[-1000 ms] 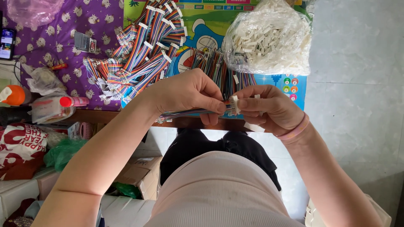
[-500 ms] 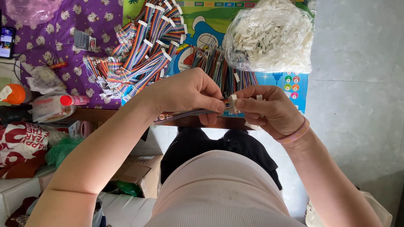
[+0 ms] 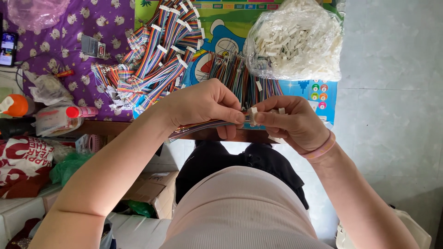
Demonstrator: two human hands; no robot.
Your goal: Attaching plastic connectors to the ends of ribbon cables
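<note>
My left hand (image 3: pixel 203 103) pinches a flat rainbow ribbon cable (image 3: pixel 198 127) near its end, the cable trailing left under my wrist. My right hand (image 3: pixel 288 122) meets it fingertip to fingertip and grips a small white connector (image 3: pixel 253 115) at the cable's tip. Both hands hover over the near edge of a low table (image 3: pixel 115 128). Behind them lie a pile of finished ribbon cables with white plugs (image 3: pixel 154 60) and a row of loose cables (image 3: pixel 235 76).
A clear bag of white connectors (image 3: pixel 295 41) sits at the table's far right. A phone (image 3: pixel 8 48), crumpled plastic bags (image 3: pixel 44 90), an orange-capped bottle (image 3: pixel 16 105) and a red-capped bottle (image 3: pixel 76 111) lie left. Cardboard boxes (image 3: pixel 152 189) stand below; tiled floor (image 3: pixel 392 115) lies right.
The hands have shifted slightly left and lower in view. The fingers have closed tighter on the connector and cable end.
</note>
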